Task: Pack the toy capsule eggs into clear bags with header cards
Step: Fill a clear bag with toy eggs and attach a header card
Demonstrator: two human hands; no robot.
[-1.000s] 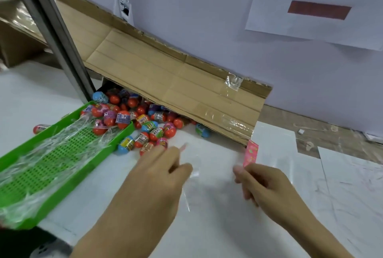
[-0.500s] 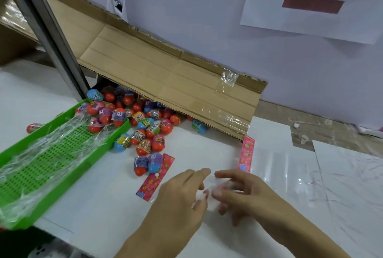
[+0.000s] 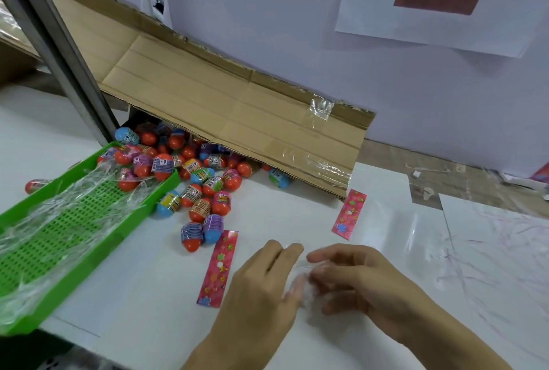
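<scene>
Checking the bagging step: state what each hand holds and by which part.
Both the left hand and the right hand pinch a thin clear plastic bag between their fingertips; which part of it cannot be told.

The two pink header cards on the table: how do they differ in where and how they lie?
The near header card lies beside the left hand, its top end next to two loose capsule eggs. The far header card lies further back and to the right, its top end at the corner of the cardboard flap, away from the eggs. Both lie flat, slanting the same way, and neither is held.
</scene>
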